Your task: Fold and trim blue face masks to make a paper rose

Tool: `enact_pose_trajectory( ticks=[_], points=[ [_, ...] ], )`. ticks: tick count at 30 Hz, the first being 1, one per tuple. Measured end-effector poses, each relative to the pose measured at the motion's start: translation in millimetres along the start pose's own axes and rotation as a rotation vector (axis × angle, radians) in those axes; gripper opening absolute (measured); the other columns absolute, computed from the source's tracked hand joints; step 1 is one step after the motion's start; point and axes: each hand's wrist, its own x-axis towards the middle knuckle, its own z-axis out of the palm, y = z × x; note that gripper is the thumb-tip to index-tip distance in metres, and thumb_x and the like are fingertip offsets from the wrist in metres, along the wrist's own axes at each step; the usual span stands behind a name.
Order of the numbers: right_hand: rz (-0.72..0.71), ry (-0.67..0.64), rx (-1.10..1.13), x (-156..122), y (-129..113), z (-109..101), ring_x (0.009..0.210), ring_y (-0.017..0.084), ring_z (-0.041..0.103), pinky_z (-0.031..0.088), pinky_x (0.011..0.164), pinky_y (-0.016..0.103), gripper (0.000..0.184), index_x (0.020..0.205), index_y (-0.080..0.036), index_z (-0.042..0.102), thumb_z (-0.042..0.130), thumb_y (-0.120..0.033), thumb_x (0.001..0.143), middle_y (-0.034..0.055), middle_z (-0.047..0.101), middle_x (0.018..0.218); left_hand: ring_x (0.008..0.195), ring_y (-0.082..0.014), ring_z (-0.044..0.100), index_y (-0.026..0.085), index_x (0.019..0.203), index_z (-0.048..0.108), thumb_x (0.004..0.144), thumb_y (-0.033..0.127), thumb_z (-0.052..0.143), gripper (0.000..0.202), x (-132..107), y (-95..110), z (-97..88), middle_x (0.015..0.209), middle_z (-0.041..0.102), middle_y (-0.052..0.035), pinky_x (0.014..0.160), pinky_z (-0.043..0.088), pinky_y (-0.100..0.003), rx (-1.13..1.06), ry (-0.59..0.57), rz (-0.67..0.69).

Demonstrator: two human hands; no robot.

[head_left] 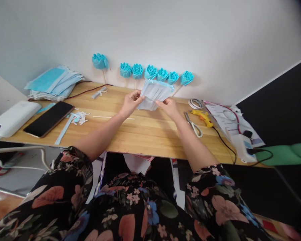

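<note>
landmark: a rose row [151,71] of six blue folded flowers on sticks is leaned against the wall at the back of the wooden tabletop [145,134]; every place below is given from it.
power bank [13,117]: a white one is laid far left of the rose row, at the near corner.
mask stack [52,83]: blue and pale masks are piled far left of the rose row, close to the wall.
phone [48,118]: a dark one is laid flat, well left of the rose row and nearer the person.
scraps [79,117]: white cut bits are scattered left of the rose row, just beside the phone.
single rose [99,61]: one more blue flower is propped just left of the rose row, apart from it.
left hand [130,103]: it is pinched on the left edge of the face mask [154,95], thumb against fingers, in front of the rose row's left end.
face mask: a pale pleated one is held up off the tabletop between both hands, directly in front of the rose row, with some stems covered.
right hand [169,106]: it is closed in a pinch on the face mask's lower right edge, in front of the rose row's right half.
scissors [193,124]: they are laid right of the rose row, nearer the person.
tape roll [195,103]: it is set just right of the rose row, near the wall.
glue gun [202,117]: a yellow one is laid right of the rose row, between tape roll and scissors, with a black cord attached.
printed sheet [228,117]: it is spread far right of the rose row.
</note>
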Motion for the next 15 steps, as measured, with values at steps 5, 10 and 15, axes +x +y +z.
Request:
enact_pose_trajectory(
  ticks=[5, 10, 15],
  points=[
    [0.088, -0.059, 0.117, -8.8, 19.1, 21.3, 0.085, 0.021, 0.066, 0.051, 0.079, 0.032, 0.042, 0.091, -0.016, 0.075, 0.072, -0.054, 0.072, 0.004, 0.076, 0.092, 0.064, -0.0107, 0.052, 0.014, 0.077, 0.065, 0.072, 0.025, 0.076, 0.017, -3.6, -19.4, -4.1, 0.068, 0.06, 0.0019, 0.06, 0.039, -0.022, 0.186, 0.0, -0.238],
    [0.144, 0.044, 0.17, -17.5, 27.6, 27.6, 0.078, 0.018, 0.063, 0.05, 0.075, 0.03, 0.045, 0.082, -0.017, 0.073, 0.069, -0.061, 0.072, 0.0011, 0.072, 0.079, 0.063, -0.0113, 0.052, 0.015, 0.075, 0.064, 0.079, 0.028, 0.071, 0.015, -7.4, -13.2, -3.3, 0.068, 0.059, 0.0017, 0.062, 0.04, -0.024, 0.157, -0.006, -0.282],
    [0.265, 0.035, 0.454, -29.5, 12.4, 5.5, 0.077, 0.018, 0.064, 0.053, 0.073, 0.031, 0.051, 0.086, -0.021, 0.071, 0.079, -0.064, 0.06, 0.0015, 0.074, 0.083, 0.063, -0.011, 0.055, 0.016, 0.087, 0.068, 0.087, 0.052, 0.063, 0.036, -8.4, -5.6, -5.8, 0.073, 0.064, -0.0012, 0.059, 0.043, -0.022, 0.089, 0.013, -0.286]
  ],
)
